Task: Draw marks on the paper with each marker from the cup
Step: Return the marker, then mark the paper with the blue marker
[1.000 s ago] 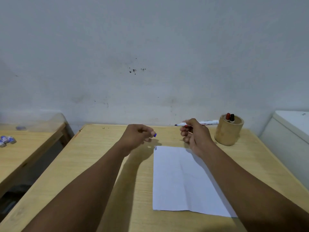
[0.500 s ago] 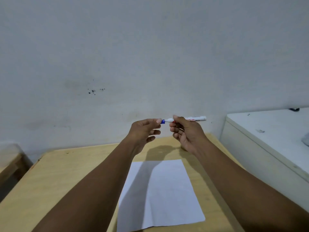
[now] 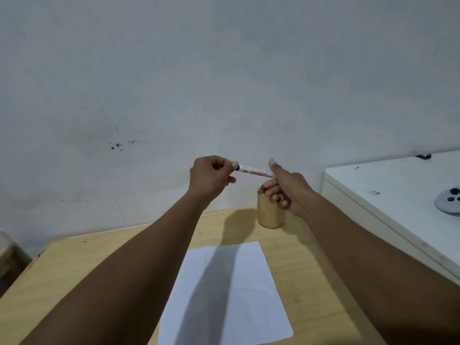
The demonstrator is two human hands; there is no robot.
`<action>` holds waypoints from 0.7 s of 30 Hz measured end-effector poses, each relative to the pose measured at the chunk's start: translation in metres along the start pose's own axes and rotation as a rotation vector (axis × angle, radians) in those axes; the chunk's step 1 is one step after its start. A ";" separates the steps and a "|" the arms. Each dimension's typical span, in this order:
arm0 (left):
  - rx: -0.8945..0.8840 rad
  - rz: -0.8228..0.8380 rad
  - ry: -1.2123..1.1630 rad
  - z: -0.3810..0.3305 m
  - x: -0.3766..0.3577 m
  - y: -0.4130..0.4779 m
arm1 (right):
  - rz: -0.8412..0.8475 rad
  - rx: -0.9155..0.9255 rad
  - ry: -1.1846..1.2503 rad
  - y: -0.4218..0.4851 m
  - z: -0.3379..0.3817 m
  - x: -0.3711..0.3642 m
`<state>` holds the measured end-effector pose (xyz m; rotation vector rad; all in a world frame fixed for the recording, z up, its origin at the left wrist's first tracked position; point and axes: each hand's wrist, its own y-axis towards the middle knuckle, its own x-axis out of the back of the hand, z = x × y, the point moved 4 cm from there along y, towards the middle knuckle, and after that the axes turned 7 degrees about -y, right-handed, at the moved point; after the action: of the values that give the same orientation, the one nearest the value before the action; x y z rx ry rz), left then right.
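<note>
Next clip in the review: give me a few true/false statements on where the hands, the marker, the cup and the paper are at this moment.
1. Both hands hold the white marker with blue cap in the air. True: the left hand pinches the cap end, the right hand grips the other end.
2. The marker tip is pressed on the white sheet of paper. False: the marker is well above the light wooden table.
3. The round tan wooden cup stands behind the paper, near the wall. True.
4. The cup has tipped over. False: it stands upright.
5. The paper lies on the white surface at right. False: it lies on the wooden table.
</note>
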<state>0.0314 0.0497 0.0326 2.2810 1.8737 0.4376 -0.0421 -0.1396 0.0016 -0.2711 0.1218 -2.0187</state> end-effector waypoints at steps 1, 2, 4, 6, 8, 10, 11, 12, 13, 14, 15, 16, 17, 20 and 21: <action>-0.035 -0.002 0.063 -0.005 -0.001 0.004 | -0.040 0.005 -0.015 0.003 -0.001 0.011; -0.065 0.006 0.120 -0.009 -0.004 0.009 | -0.068 0.012 -0.027 0.005 -0.002 0.021; -0.107 0.040 0.210 -0.013 -0.012 0.016 | -0.098 0.026 -0.048 0.009 -0.003 0.036; -0.152 0.076 0.291 -0.014 -0.022 0.023 | -0.110 0.031 -0.067 0.012 -0.005 0.047; -0.186 0.112 0.344 -0.014 -0.034 0.029 | -0.116 0.035 -0.081 0.014 -0.006 0.053; -0.191 0.163 0.396 -0.012 -0.047 0.033 | -0.116 0.042 -0.088 0.017 -0.008 0.057; -0.180 0.191 0.419 -0.010 -0.053 0.033 | -0.114 0.044 -0.092 0.018 -0.009 0.058; -0.161 0.219 0.437 -0.008 -0.059 0.034 | -0.111 0.044 -0.097 0.020 -0.011 0.059; -0.140 0.249 0.449 -0.005 -0.065 0.033 | -0.107 0.045 -0.104 0.021 -0.012 0.059; -0.118 0.279 0.457 -0.001 -0.070 0.032 | -0.103 0.047 -0.111 0.022 -0.014 0.058; -0.096 0.309 0.460 0.003 -0.074 0.031 | -0.098 0.050 -0.116 0.022 -0.016 0.057; -0.073 0.335 0.461 0.008 -0.078 0.030 | -0.091 0.052 -0.117 0.023 -0.018 0.056; -0.050 0.355 0.465 0.013 -0.081 0.029 | -0.084 0.052 -0.117 0.023 -0.020 0.055; -0.016 0.383 0.493 0.025 -0.087 0.023 | -0.066 0.047 -0.117 0.024 -0.028 0.052; -0.016 0.377 0.499 0.027 -0.088 0.022 | -0.062 0.044 -0.116 0.024 -0.031 0.051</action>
<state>0.0450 -0.0393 0.0022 2.7026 1.5865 1.1611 -0.0505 -0.1967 -0.0262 -0.3669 -0.0034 -2.0592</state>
